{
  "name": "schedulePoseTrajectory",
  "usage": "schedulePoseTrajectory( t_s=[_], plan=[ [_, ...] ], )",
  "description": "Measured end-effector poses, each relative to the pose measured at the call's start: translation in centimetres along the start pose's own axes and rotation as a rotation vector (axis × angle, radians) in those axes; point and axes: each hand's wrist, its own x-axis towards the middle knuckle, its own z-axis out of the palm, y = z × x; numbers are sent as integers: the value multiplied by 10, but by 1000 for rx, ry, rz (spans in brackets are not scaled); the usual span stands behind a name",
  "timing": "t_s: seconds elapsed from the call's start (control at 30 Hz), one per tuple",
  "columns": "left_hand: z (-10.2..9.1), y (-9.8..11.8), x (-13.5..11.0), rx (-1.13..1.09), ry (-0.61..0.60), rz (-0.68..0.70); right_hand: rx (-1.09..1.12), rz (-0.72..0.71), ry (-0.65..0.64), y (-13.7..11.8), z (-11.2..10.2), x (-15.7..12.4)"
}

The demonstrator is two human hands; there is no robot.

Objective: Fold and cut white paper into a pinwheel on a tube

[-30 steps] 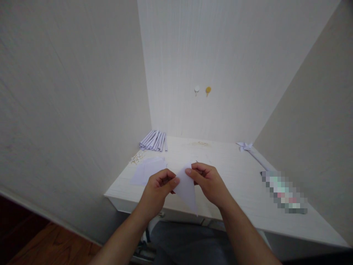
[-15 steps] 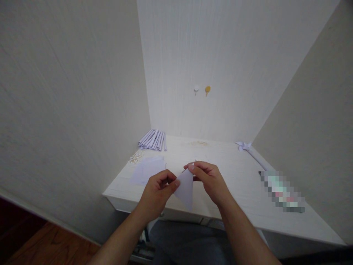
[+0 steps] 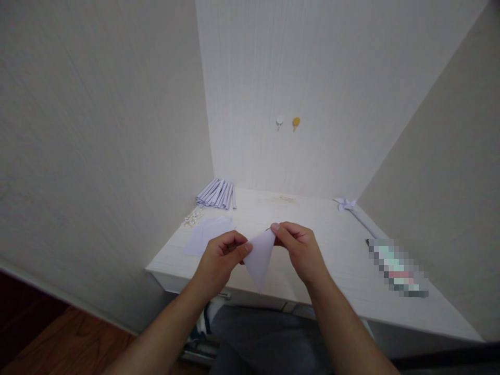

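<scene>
A white sheet of paper (image 3: 261,258), folded into a triangle with its point downward, is held up between my two hands above the desk's front edge. My left hand (image 3: 223,255) pinches its left corner between thumb and fingers. At the upper right corner, my right hand (image 3: 296,245) grips the paper the same way. Flat white sheets (image 3: 209,234) lie on the desk just left of and behind my left hand.
Rolled paper tubes (image 3: 216,194) are stacked at the back left, with small white-tipped sticks (image 3: 192,217) before them. At the right lie a paper pinwheel on a tube (image 3: 363,221) and a blurred-out packet (image 3: 396,268). Two hooks (image 3: 296,122) hang on the back wall.
The triangle's lower point has swung a little to the left, and more of the paper's face shows between my hands. Both hands keep their hold.
</scene>
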Motion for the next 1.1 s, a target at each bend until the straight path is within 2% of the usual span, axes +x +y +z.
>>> schedulePoseTrajectory(
  t_s=[0.07,0.17,0.3,0.37,0.5,0.63,0.83,1.0,1.1],
  plan=[
    [2,-2,-1,-3,14,-2,81,29,66,3,-1,2],
    [9,-8,-5,65,-33,-36,186,33,151,9,-2,6],
    [21,-16,-12,119,-79,-101,266,27,184,12,-1,7],
    [23,-18,-12,82,-57,-115,211,59,130,10,0,6],
    [20,-17,-7,46,-37,-84,6,101,-77,7,3,3],
    [18,-15,-3,20,-40,-65,-108,28,-27,7,6,1],
    [15,-16,-2,4,-18,-60,-129,39,-105,9,9,0],
    [12,-18,-1,9,11,-52,-146,7,-29,11,5,1],
    [12,-18,-1,50,38,-19,-94,55,-102,11,5,2]
  ],
)
